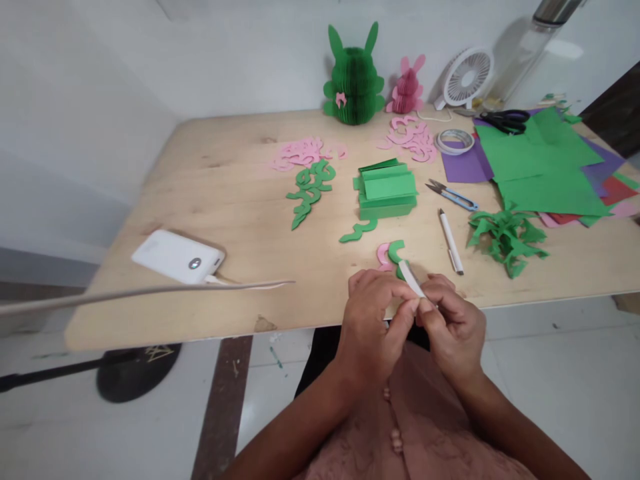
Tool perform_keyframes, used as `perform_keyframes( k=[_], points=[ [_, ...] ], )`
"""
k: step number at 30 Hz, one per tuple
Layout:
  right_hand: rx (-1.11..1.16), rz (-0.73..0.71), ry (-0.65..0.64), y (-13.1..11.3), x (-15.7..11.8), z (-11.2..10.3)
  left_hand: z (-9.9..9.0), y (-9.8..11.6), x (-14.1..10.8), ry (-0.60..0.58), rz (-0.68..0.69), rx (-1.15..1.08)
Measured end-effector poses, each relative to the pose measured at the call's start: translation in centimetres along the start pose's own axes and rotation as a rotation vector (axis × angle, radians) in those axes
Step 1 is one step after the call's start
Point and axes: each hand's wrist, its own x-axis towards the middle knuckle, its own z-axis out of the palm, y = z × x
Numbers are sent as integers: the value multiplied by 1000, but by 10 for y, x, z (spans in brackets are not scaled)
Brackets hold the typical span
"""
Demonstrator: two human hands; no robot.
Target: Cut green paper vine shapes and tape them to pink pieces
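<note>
Close to the table's front edge, my left hand [370,313] and my right hand [453,327] meet, thumbs and fingertips pinched together on a narrow strip of white tape [410,279]. The strip's free end points up and away from me; its lower end is hidden by my fingers. Just beyond my fingers lie a curved green paper cutout [396,251] and a pink paper cutout [383,257]. Farther back are a wavy green paper piece [359,231] and a folded green paper stack [387,191] standing with its leaves fanned.
On the right are a white pen [451,241], blue thread snips [453,196], a tape roll [455,141], green scraps [509,239], black scissors [505,121] and coloured sheets [545,153]. A white power bank [177,256] lies left. Paper rabbits [355,87] and a fan [467,78] stand behind.
</note>
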Motion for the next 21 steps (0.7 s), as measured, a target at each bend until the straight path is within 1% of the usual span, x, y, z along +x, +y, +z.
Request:
perform_keyframes(
  k=[13, 16, 21],
  points=[
    [55, 63, -1, -1, 0, 2, 0, 0, 1, -3, -23, -39],
    [24, 35, -17, 0, 1, 1, -1, -2, 1, -3, -29, -33],
    [-61, -50, -25, 1, 5, 0, -4, -3, 0, -21, -40, 13]
  ],
)
